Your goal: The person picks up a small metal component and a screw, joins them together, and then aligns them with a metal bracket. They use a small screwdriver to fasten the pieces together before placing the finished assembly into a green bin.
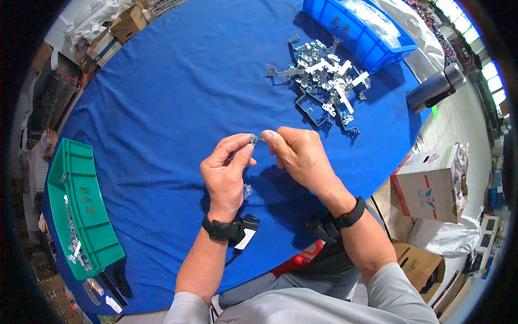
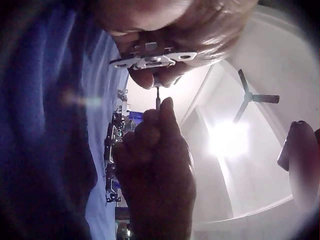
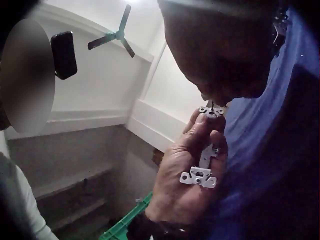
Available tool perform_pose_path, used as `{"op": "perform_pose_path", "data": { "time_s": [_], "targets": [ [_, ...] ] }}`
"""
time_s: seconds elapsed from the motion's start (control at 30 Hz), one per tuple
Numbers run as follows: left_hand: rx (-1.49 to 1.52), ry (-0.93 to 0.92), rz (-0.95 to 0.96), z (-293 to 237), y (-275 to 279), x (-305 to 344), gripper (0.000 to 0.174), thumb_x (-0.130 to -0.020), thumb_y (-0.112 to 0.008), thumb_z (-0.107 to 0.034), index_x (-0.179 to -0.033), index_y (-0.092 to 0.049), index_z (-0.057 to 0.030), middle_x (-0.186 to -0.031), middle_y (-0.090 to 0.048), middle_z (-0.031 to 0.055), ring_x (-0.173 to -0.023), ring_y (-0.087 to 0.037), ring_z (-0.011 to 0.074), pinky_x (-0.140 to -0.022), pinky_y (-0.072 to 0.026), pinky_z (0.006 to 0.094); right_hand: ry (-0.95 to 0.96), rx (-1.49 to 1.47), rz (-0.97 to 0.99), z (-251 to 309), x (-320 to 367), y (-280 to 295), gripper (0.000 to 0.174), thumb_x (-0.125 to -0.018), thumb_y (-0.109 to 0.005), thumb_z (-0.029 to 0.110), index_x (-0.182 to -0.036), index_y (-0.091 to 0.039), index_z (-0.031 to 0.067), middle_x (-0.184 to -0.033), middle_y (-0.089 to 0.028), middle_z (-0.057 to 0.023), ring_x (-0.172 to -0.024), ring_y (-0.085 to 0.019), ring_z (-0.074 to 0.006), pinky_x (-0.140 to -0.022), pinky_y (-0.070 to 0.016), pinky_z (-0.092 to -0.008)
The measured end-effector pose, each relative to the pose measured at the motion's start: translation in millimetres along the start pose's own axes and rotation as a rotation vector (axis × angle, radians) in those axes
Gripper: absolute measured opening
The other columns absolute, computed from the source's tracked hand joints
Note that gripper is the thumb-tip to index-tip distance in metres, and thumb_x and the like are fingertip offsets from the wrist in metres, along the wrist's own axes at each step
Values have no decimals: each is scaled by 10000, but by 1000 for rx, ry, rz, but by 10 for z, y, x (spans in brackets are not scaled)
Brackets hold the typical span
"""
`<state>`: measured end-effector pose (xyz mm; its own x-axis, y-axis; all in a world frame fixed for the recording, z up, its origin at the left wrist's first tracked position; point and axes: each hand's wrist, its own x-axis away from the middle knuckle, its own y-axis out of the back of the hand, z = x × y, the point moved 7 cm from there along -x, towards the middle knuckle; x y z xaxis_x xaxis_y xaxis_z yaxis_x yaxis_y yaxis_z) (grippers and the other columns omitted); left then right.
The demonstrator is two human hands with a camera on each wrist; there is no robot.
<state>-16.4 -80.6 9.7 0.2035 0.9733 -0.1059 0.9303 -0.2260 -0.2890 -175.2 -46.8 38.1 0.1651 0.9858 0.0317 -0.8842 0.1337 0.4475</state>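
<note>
My left hand (image 1: 222,175) pinches a small silver metal bracket (image 3: 211,112) between thumb and fingertips, over the blue cloth. A second, similar bracket (image 3: 199,177) with two holed ears lies against the palm of that hand; part of it shows past the palm's edge in the head view. My right hand (image 1: 305,156) meets the left from the other side, fingers curled, thumb and forefinger gripping a thin metal rod (image 2: 158,97). The rod's tip points at the pinched bracket, and its other end is hidden in the right hand.
A heap of metal brackets (image 1: 329,75) lies at the far right, before a blue crate (image 1: 350,32) holding clear plastic. A steel flask (image 1: 436,89) lies at the right edge. On the left a green bin (image 1: 100,227) holds small metal parts. Cartons (image 1: 429,181) stand beside the table.
</note>
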Motion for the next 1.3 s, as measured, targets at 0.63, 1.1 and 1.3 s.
{"op": "perform_pose_path", "data": {
  "time_s": [0.63, 1.1, 1.3],
  "targets": [
    [81, 105, -22, 62, -11, -5, 177, -904, -672, -15, -1074, -702, 22, -1025, -711, 100, -834, -669, 129, -677, -580, 253, 49, -95, -46, 35, 13, 4, 270, -944, -640, 222, -821, -620, -17, -596, -624, -117, -530, -624, -172, -489, -454, -331],
    [30, 77, -44, 90, 15, 23, 175, -917, -662, -30, -1081, -698, 18, -1015, -715, 98, -846, -676, 131, -645, -542, 232, -107, -80, 10, -85, -22, -38, 299, -948, -637, 231, -816, -613, -35, -593, -608, -136, -503, -612, -208, -475, -440, -355],
    [33, 36, -44, 63, -16, 29, 182, -922, -659, -30, -1092, -693, 23, -1029, -710, 103, -871, -670, 132, -648, -532, 227, -32, -218, -33, -47, -23, -31, 413, -975, -605, 312, -730, -623, -21, -543, -604, -82, -491, -601, -143, -459, -454, -315]
  ]
}}
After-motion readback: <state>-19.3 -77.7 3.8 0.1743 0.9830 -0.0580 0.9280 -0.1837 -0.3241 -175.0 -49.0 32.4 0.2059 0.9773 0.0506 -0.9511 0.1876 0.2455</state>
